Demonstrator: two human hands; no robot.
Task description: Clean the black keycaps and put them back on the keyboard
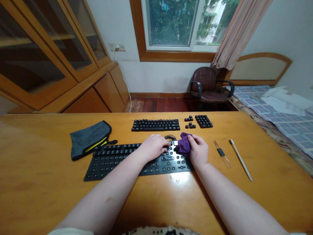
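Observation:
A black keyboard point(94, 167) lies across the table with most of its keycaps off, so its switches show; a row of keycaps is still along its back left edge. Over the keyboard's back middle is my left hand point(155, 147), fingers bent and drawn together; a small dark thing shows at the fingertips, too hidden to name. My right hand point(199, 150) is closed on a bunched purple cloth point(184, 145), which touches the keyboard's back right part. Behind the keyboard, between the hands, lies a coiled black cable point(170, 137).
Loose black keycaps point(156, 124) lie in rows behind the keyboard, with a number block point(203, 121) and small clusters to the right. A grey folded cloth point(89, 137) is at left. A wire keycap puller point(221, 152) and a thin brush point(241, 160) lie at right.

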